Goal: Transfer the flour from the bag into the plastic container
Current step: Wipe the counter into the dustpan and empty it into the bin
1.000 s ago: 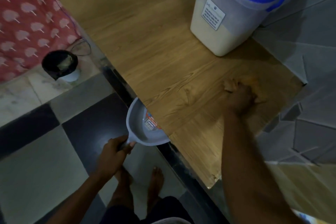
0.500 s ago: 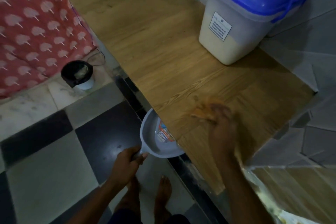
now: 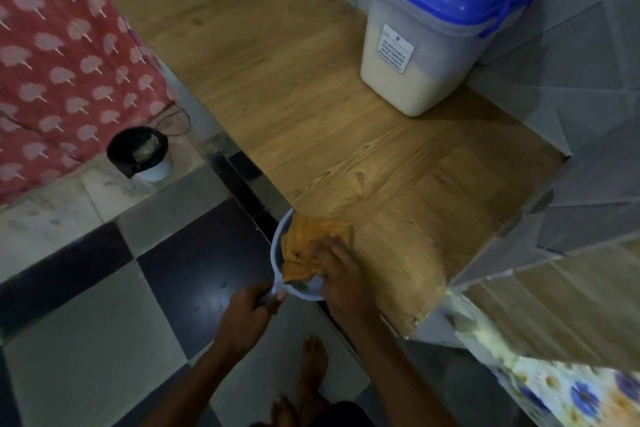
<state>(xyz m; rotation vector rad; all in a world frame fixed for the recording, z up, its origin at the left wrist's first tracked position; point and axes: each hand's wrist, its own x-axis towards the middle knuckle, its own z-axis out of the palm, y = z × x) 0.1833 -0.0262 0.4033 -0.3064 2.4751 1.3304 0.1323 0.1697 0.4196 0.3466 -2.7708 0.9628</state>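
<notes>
A clear plastic container (image 3: pixel 426 55) with a blue lid, partly filled with pale flour, stands at the back right of the wooden counter (image 3: pixel 311 107). My left hand (image 3: pixel 249 315) grips the handle of a grey scoop (image 3: pixel 277 246) held just below the counter's front edge. My right hand (image 3: pixel 337 270) presses an orange cloth (image 3: pixel 304 246) at that edge, partly over the scoop's bowl. No flour bag is in view.
A small black-topped bin (image 3: pixel 140 152) sits on the checkered floor (image 3: pixel 104 288) to the left, beside a red patterned cloth (image 3: pixel 59 55). Grey tiled walls border the counter at right. My bare feet (image 3: pixel 304 381) stand below. A floral surface (image 3: pixel 571 392) shows at bottom right.
My right hand has swept the orange cloth from the middle right of the counter to its front edge, over the scoop. The left hand kept the scoop under the edge.
</notes>
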